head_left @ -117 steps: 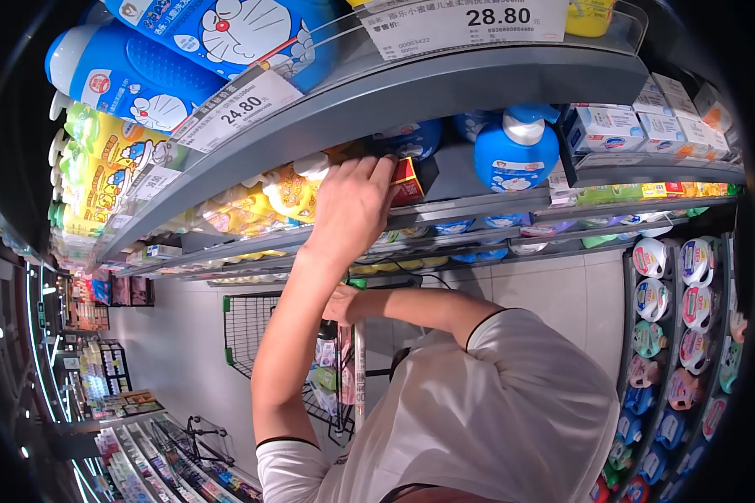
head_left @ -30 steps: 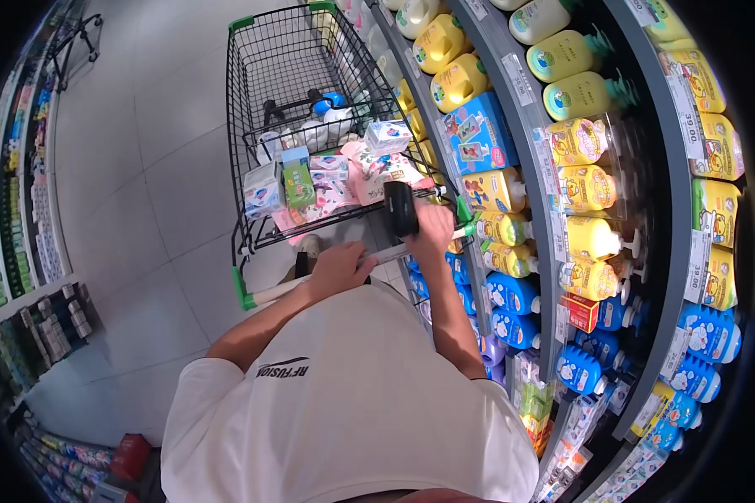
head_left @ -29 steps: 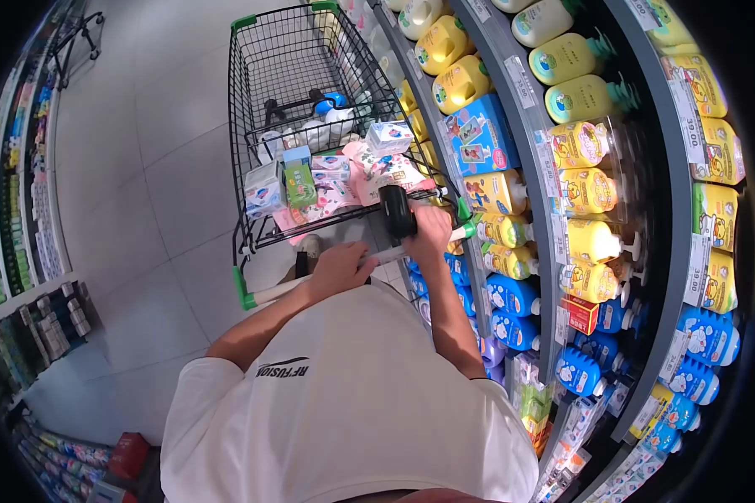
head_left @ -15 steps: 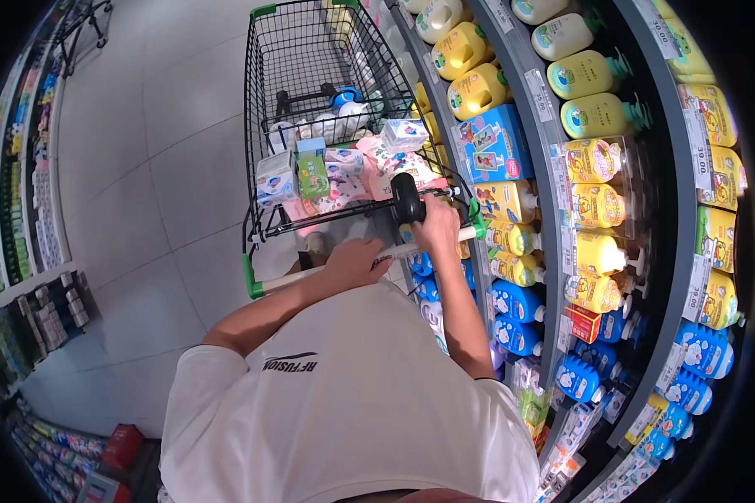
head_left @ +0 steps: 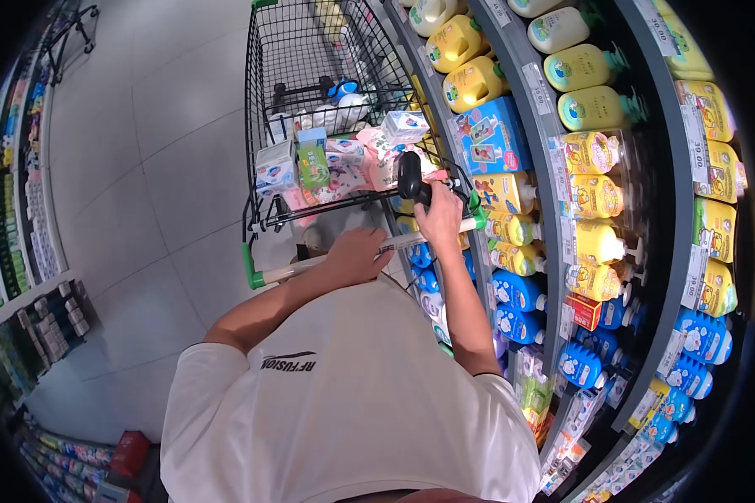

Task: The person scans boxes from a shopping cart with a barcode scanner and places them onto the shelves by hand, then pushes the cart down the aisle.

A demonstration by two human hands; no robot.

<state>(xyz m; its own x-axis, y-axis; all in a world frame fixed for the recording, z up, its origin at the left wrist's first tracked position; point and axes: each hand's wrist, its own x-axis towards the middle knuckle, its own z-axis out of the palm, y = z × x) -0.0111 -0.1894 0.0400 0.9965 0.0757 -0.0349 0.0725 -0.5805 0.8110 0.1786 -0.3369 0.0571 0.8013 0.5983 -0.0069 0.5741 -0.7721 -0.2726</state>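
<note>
My left hand is closed over the white handle bar of a black wire shopping cart with green corners. Beside it, my right hand is closed round the lower part of a black rounded device, just above the bar's right end. Its fingers are partly hidden. In the cart's near part lie a pink floral pack, a green box, and white boxes, one at the left and one at the right. White and blue items lie farther in.
Shelves of yellow, green and blue bottles run close along the right side. A red box stands among the bottles. Tiled floor stretches left of the cart, with another stocked shelf at the far left.
Earlier, one hand was at the shelf by the red box; now both are at the cart handle. Since half a second ago, the cart has moved slightly upward in view and the black device has tilted.
</note>
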